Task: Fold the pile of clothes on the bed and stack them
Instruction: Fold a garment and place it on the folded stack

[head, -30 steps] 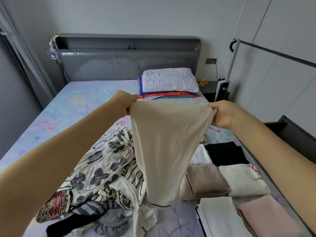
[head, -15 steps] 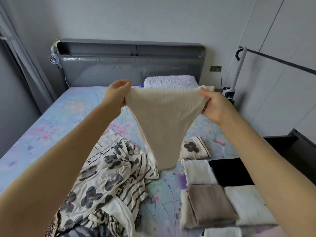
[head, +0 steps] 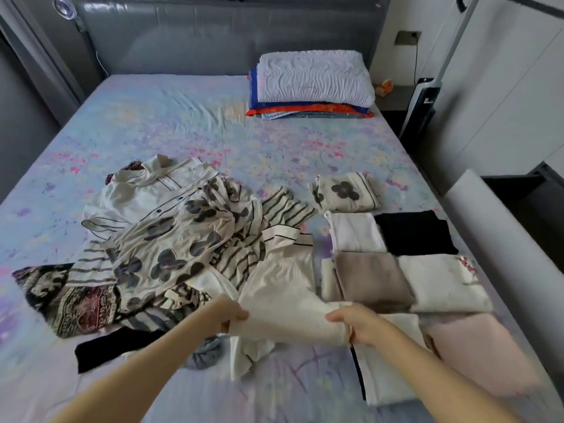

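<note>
Left hand [head: 233, 312], right hand [head: 351, 323]: each grip pinches the near edge of the cream ribbed knit garment [head: 283, 294], which lies against the rumpled flower-print clothes pile [head: 171, 248]. Best to keep the edge taut and smooth out creases before folding.

Two hands, left hand [head: 233, 312] and right hand [head: 355, 323]; one cream cloth garment [head: 283, 294]; one loose heap of patterned clothes [head: 171, 239]; eight folded garments [head: 372, 279], lower right; one white pillow [head: 314, 76], upper right.

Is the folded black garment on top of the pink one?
No, the black garment lies apart from the pink one, a cream piece between them.
</note>
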The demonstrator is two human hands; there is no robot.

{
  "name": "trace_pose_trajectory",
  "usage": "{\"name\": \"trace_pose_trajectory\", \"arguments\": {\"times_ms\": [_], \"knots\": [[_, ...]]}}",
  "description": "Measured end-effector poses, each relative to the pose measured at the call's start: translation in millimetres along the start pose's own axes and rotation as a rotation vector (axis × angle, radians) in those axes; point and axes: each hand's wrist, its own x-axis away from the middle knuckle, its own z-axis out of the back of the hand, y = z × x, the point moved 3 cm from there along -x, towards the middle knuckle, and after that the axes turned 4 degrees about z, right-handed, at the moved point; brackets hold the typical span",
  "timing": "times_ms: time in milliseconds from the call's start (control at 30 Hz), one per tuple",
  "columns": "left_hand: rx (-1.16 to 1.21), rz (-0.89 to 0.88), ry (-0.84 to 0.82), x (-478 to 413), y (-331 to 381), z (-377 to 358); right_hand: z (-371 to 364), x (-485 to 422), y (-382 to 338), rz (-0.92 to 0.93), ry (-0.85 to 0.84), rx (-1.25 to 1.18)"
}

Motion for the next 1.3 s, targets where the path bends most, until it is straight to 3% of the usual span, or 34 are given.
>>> {"name": "trace_pose_trajectory", "arguments": {"times_ms": [167,267,333,500,667,900,967,1033,1100,1200,1300], "knots": [[-0.414,0.106,-0.131,-28.6,-82.6,-35.2,-17.6,-15.3,78.7,-0.155,-0.061,0.343],[-0.521,0.117,-0.144,-44.3,-89.6,-36.1,-15.1,-38.4,84.4,-0.107,0.003,0.835],[-0.523,0.067,-0.088,-58.5,-77.0,-31.1,-13.9,-59.1,75.9,-0.044,0.034,0.978],[-0.598,-0.162,0.156,-99.1,-12.3,-20.7,-23.5,-103.3,21.2,0.147,0.140,0.823],[-0.560,-0.293,0.292,-147.2,45.7,-20.4,-33.2,-158.1,-35.0,0.257,0.149,0.843],[-0.410,-0.131,0.123,-216.2,57.7,-24.8,-57.3,-246.3,-54.3,0.135,0.082,0.777],[-0.340,-0.098,0.060,-222.8,54.2,-25.1,-58.0,-243.0,-51.7,0.179,0.057,0.759],[-0.296,-0.083,0.014,-226.7,53.4,-23.7,-53.2,-228.7,-44.1,0.204,-0.103,0.698],[-0.294,-0.076,-0.064,-229.2,53.1,-23.3,-44.9,-203.4,-33.1,0.159,-0.435,0.654],[-0.390,-0.094,-0.240,-232.0,48.5,-29.1,-36.5,-167.1,-11.4,0.068,-0.943,0.929],[-0.535,-0.138,-0.266,-230.3,42.6,-39.4,-39.3,-157.1,14.4,-0.091,-1.197,1.154]]}}
